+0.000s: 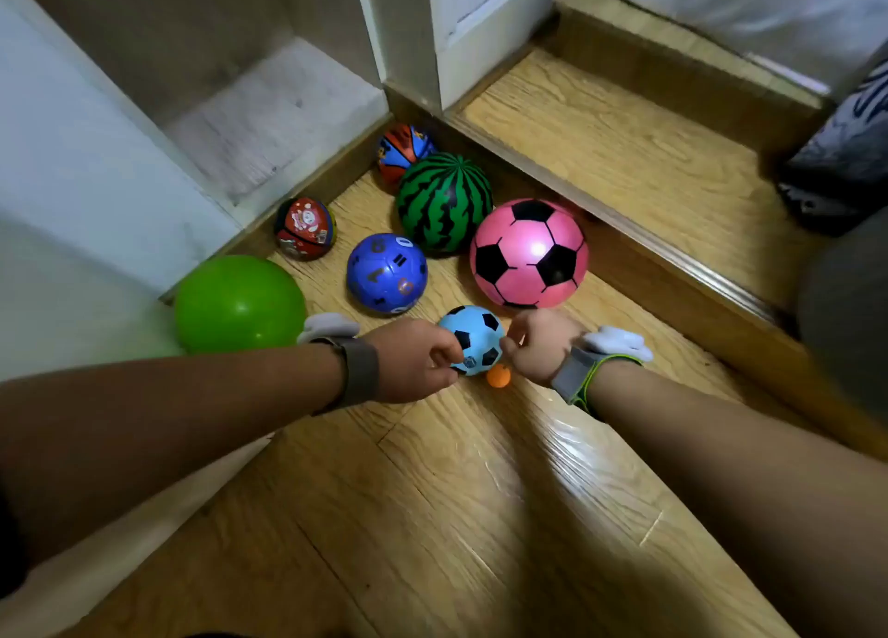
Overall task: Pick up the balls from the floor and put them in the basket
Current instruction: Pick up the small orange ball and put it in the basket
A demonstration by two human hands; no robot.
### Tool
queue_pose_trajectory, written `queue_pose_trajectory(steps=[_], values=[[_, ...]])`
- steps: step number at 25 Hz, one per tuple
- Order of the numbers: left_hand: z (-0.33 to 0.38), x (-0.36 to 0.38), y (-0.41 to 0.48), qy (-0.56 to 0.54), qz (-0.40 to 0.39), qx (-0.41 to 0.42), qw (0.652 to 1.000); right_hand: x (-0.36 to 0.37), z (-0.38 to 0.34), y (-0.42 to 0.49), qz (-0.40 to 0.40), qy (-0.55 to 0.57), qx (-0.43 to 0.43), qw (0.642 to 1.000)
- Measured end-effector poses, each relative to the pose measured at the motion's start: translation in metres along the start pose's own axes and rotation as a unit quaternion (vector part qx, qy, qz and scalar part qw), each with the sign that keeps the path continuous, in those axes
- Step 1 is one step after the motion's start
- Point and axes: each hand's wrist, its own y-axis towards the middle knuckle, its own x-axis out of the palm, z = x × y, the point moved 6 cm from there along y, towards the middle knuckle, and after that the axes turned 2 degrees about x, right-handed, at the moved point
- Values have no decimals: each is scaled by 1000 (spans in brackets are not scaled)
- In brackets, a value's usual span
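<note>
1. Light blue ball (473, 337), black patches, is on the wood floor (432, 493) right in front of me, squeezed between my two hands.
2. My left hand (413, 361) is on its left side, fingers curled in against it, thumb low.
3. My right hand (540, 346) is on its right side, fingers bent and closed onto its edge.
4. Cannot tell whether the ball is off the floor or resting on it.
5. Tiny orange ball (498, 376) sits on the floor just beside the blue one, on the near side, between my hands.
6. Pink ball (528, 253) with black patches is just behind my right hand, against the raised wooden step (624, 156).
7. Dark blue ball (387, 272) with numbers is behind my left hand; plain green ball (239, 303) is to its left, against the white cabinet (96, 180).
8. Further back: watermelon-striped ball (444, 202) touching the pink one, red ball (305, 229) by the cabinet base, orange-and-blue ball (406, 149) in the corner.
9. Grey bands on both wrists: left band (358, 370), right band (576, 373) with a green edge.
</note>
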Motion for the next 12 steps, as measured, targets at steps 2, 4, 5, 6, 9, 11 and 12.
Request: queue_pose_trajectory(steps=[2,4,5,6,9,11,12], values=[[-9,14,16,18,-8,11,1000,18,5,12,4,-11,1,1000],[-19,27,33,-7,4,-27,1000,36,8,18,-28,-27,12,999],[-21,37,42,-19,3,-36,999,46,10,23,-56,-43,13,997],[-19,49,52,-15,-7,-39,999,56,15,27,-82,-57,19,995],[-13,88,67,66,-66,-8,996,68,34,46,-98,-43,57,993],[-14,108,66,107,-90,6,990,78,38,49,-111,-27,61,992],[-19,117,65,115,-97,2,989,87,37,47,-128,-23,58,990]])
